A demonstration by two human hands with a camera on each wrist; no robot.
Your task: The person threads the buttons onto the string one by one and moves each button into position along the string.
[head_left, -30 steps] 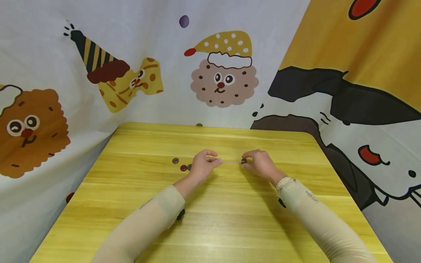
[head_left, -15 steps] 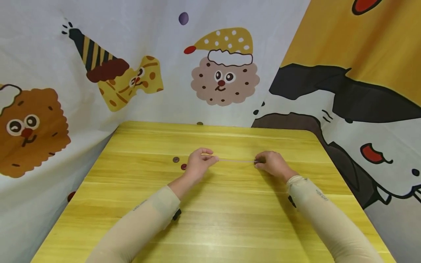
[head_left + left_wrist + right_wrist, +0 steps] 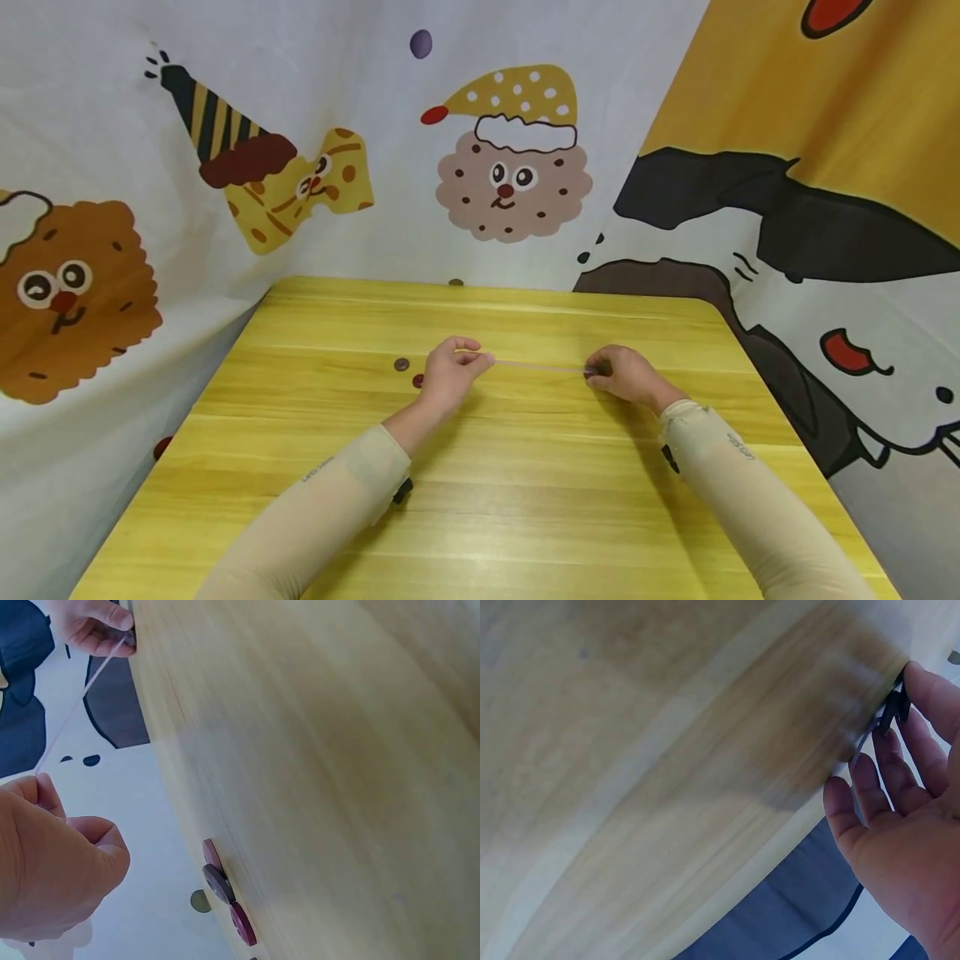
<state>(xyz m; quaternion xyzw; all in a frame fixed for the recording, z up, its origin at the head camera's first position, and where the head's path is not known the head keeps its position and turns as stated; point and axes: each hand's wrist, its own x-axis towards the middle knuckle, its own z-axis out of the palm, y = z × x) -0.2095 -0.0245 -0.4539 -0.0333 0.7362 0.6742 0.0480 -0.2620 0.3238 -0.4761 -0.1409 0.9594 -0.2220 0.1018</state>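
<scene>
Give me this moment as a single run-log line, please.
left hand: pinches cord end | right hand: holds dark button at other end | cord: taut between hands, above table | loose buttons: on table beside left hand

Left hand (image 3: 52, 862): cut by the left and bottom edges in the left wrist view; fingertips folded under, so the pinch on the string (image 3: 540, 366) is hidden.
Right hand (image 3: 904, 825): cut by the right edge in the right wrist view; thumb out of frame.
Dark piece at right fingertips (image 3: 891, 711): partly covered by the fingers, possibly a button, too small to tell.
String: very thin from the head view; both ends vanish inside the hands.
Buttons (image 3: 223, 892): seen edge-on in the left wrist view; one half hidden behind the left hand from the head.
Table (image 3: 667, 765): surface blurred in the right wrist view.
</scene>
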